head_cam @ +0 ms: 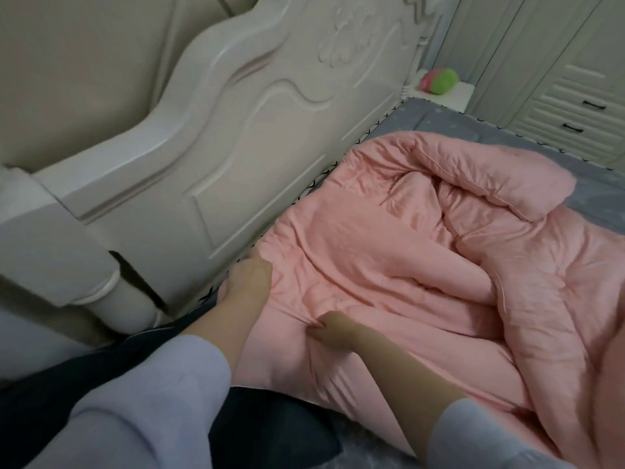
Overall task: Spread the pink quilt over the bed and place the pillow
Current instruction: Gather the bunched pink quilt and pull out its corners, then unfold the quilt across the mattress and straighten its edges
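The pink quilt lies bunched and creased on the bed's grey sheet, its top edge close to the carved white headboard. My left hand grips the quilt's corner beside the headboard, fingers tucked under the fabric. My right hand pinches a fold of the quilt a little nearer to me. A rolled flap of quilt sits at the far right. I see no pillow.
A white nightstand beyond the bed holds a green and pink soft object. White drawers with dark handles stand at the far right. Dark fabric lies at the near left under my sleeve.
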`<action>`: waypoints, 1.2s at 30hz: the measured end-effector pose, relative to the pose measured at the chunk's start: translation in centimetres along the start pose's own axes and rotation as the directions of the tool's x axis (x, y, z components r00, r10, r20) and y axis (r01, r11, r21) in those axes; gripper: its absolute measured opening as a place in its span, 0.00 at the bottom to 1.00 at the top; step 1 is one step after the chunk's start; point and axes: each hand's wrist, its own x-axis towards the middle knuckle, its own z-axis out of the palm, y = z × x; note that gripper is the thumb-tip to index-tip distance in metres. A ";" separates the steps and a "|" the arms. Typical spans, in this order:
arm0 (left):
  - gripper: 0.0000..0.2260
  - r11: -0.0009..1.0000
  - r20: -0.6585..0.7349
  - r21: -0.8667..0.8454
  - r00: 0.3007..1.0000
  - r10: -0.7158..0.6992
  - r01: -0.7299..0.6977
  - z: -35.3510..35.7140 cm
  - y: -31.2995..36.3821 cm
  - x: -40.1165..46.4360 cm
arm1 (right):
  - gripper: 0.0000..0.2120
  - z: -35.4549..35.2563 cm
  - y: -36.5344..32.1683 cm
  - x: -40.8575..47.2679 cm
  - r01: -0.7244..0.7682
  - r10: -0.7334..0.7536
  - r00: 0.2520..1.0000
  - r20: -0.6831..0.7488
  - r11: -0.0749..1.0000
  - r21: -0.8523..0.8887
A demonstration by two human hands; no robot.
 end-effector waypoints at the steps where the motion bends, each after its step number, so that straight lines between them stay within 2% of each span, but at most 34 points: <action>1: 0.16 1.000 -0.014 0.012 1.000 0.004 -0.004 -0.5 -0.8 -0.6 | 0.22 -0.2 -0.8 -0.5 0.013 -0.013 1.000 -0.015 1.000 0.000; 7: 0.17 0.999 -0.039 -0.039 0.999 -0.018 0.017 -2.8 -5.6 -2.8 | 0.18 0.0 -5.2 -2.9 0.042 -0.034 0.998 -0.050 0.987 0.156; 10: 0.16 1.000 -0.028 -0.009 1.000 0.004 -0.004 -4.0 -8.4 -3.3 | 0.18 0.5 -8.1 -3.5 0.054 -0.033 0.996 -0.088 0.969 0.242; 11: 0.16 0.999 -0.041 0.047 0.999 0.019 -0.017 -4.3 -9.5 -3.3 | 0.19 0.7 -9.5 -3.5 0.064 -0.041 0.995 -0.088 0.961 0.270; 13: 0.17 0.999 -0.108 0.019 0.994 -0.024 0.026 -4.8 -11.7 -3.3 | 0.19 1.3 -12.1 -3.3 0.083 -0.058 0.994 -0.088 0.944 0.319; 14: 0.16 0.999 -0.125 0.034 0.992 -0.013 0.017 -4.6 -12.8 -3.4 | 0.18 1.8 -13.1 -2.9 0.089 -0.061 0.994 -0.090 0.935 0.342; 16: 0.17 0.970 -0.127 0.232 0.986 0.104 -0.072 -2.8 -14.4 -3.2 | 0.20 3.1 -14.5 -2.0 0.082 -0.041 0.993 -0.111 0.914 0.396; 19: 0.17 0.885 -0.148 0.447 0.965 0.216 -0.130 -1.0 -13.9 -4.0 | 0.23 6.4 -14.3 -0.8 0.052 0.049 0.980 -0.191 0.870 0.491; 20: 0.20 0.869 -0.104 0.466 0.965 0.241 -0.166 0.0 -13.4 -4.2 | 0.22 7.3 -14.0 -0.6 0.028 0.078 0.980 -0.183 0.856 0.516; 21: 0.21 0.852 -0.120 0.474 0.942 0.313 -0.223 1.6 -12.7 -4.1 | 0.20 8.3 -13.7 -0.6 0.002 0.094 0.983 -0.156 0.851 0.526; 23: 0.19 0.859 -0.004 0.422 0.946 0.323 -0.292 3.4 -11.0 -4.4 | 0.14 9.1 -13.1 -0.7 -0.038 0.096 0.992 -0.084 0.849 0.526; 27: 0.18 0.876 0.082 0.319 0.931 0.355 -0.362 4.1 -9.2 -4.9 | 0.24 7.7 -11.1 -1.8 -0.059 0.135 0.985 -0.109 0.851 0.522; 30: 0.17 0.887 0.097 0.255 0.923 0.372 -0.384 3.6 -7.7 -5.4 | 0.26 6.4 -9.1 -3.1 -0.103 0.205 0.970 -0.127 0.830 0.549; 36: 0.17 0.829 0.110 0.287 0.876 0.470 -0.480 0.0 -2.3 -6.4 | 0.29 4.1 -4.7 -7.8 -0.133 0.276 0.941 -0.195 0.834 0.536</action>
